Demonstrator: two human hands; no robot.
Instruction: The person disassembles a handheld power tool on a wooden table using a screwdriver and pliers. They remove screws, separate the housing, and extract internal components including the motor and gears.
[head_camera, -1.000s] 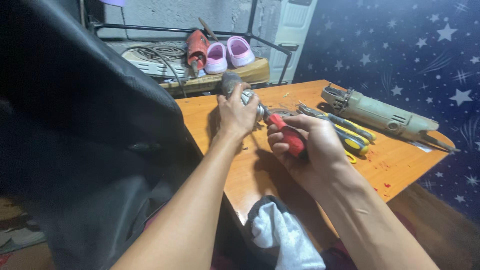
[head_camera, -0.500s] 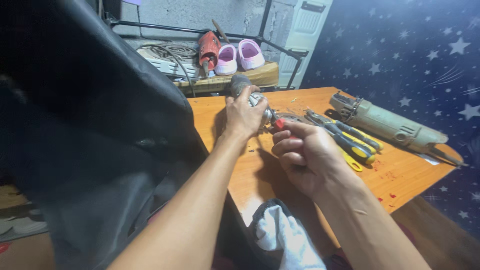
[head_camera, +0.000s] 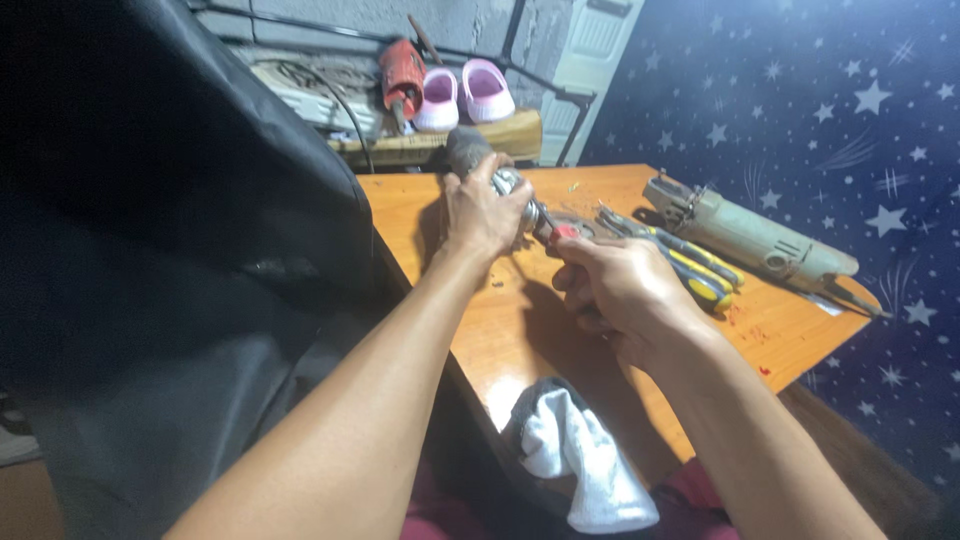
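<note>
My left hand (head_camera: 484, 212) grips a grey power tool (head_camera: 467, 149) over the far left part of the orange wooden table (head_camera: 520, 330), the tool's metal head poking out to the right of the fingers. My right hand (head_camera: 618, 290) is closed around a red-handled screwdriver (head_camera: 562, 232), whose shaft points up-left into the tool's head. The two hands are a few centimetres apart. Most of the screwdriver handle is hidden inside my fist.
Yellow-and-black pliers (head_camera: 690, 262) and a grey-green angle grinder (head_camera: 750, 238) lie on the table's right side. A white cloth (head_camera: 575, 460) hangs at the near edge. Black fabric (head_camera: 180, 250) fills the left. Behind stand a red drill (head_camera: 402, 75) and pink clogs (head_camera: 462, 92).
The view has shifted slightly, with both hands staying together at the tool. My right hand has closed further over the red handle, which now shows less, and has moved a little nearer the tool's head.
</note>
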